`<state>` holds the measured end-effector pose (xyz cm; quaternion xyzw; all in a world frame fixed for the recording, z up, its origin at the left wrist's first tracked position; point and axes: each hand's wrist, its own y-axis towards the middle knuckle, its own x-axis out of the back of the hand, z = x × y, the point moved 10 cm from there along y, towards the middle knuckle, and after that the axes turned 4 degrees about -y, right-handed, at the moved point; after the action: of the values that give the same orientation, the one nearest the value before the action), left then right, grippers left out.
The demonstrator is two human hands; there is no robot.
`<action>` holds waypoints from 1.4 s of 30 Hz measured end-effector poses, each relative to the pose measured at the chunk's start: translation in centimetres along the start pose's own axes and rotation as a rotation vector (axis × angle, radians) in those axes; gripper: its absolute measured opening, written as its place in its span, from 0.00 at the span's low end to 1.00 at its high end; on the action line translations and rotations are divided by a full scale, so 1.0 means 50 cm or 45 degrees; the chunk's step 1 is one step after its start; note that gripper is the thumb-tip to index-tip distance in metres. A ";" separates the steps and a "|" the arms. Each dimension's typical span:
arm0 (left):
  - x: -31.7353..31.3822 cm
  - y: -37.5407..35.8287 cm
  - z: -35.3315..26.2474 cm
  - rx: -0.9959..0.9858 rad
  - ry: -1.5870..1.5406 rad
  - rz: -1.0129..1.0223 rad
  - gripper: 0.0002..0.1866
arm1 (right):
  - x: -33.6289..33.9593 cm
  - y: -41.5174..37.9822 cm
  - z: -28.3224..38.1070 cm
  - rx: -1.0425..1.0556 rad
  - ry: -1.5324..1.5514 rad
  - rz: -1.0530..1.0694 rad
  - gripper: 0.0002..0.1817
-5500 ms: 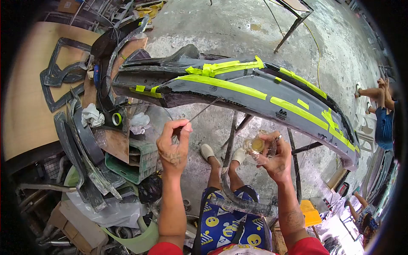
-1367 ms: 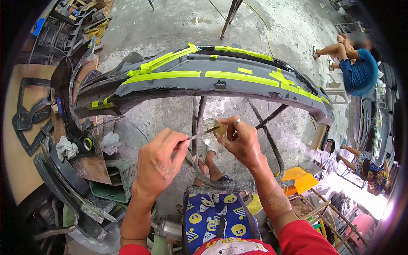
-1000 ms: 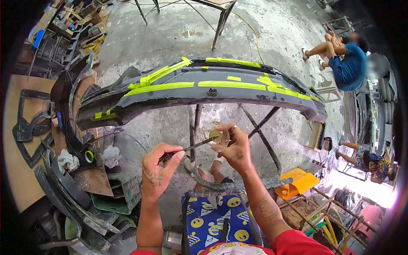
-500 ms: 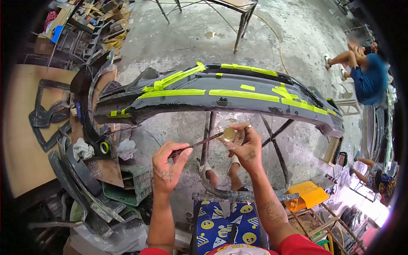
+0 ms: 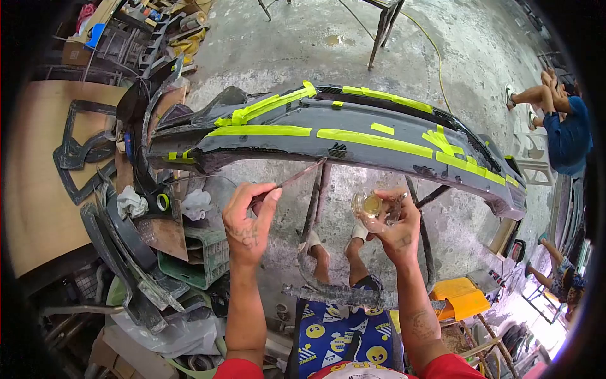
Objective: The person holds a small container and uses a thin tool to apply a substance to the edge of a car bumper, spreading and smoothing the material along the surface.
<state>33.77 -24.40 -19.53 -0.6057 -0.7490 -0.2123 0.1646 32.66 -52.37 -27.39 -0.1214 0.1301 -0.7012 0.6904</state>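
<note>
Both forearms were raised in front of the torso, bare below red sleeves, the hands held apart at about chest height. The left hand (image 5: 247, 218) was closed in a pinch, thumb pressed to the fingertips, its back toward the camera. The right hand (image 5: 396, 222) was cupped, fingers curled closed, wrist bent slightly inward.

Stained concrete floor (image 5: 303, 44); metal table legs (image 5: 382, 25) at 12 o'clock; yellow cable (image 5: 435, 57) trailing at 1; wooden board (image 5: 38, 189) at 9; green crate (image 5: 205, 252) at 8; bright daylight at 4; white plastic chair (image 5: 533, 167) at 3.
</note>
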 end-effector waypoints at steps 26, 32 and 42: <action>-0.001 0.025 -0.018 -0.208 0.198 -0.012 0.07 | 0.041 -0.059 -0.079 -0.095 -0.174 0.044 0.23; 0.000 0.017 0.008 -0.178 0.169 -0.079 0.06 | 0.037 -0.059 -0.080 -0.051 -0.155 0.040 0.23; -0.026 -0.040 0.081 0.055 -0.014 -0.324 0.06 | 0.040 -0.065 -0.092 -0.021 -0.220 0.087 0.24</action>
<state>32.13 -23.72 -23.90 -0.5032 -0.8250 -0.2120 0.1454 27.96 -54.28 -30.59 -0.1828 0.0799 -0.6631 0.7215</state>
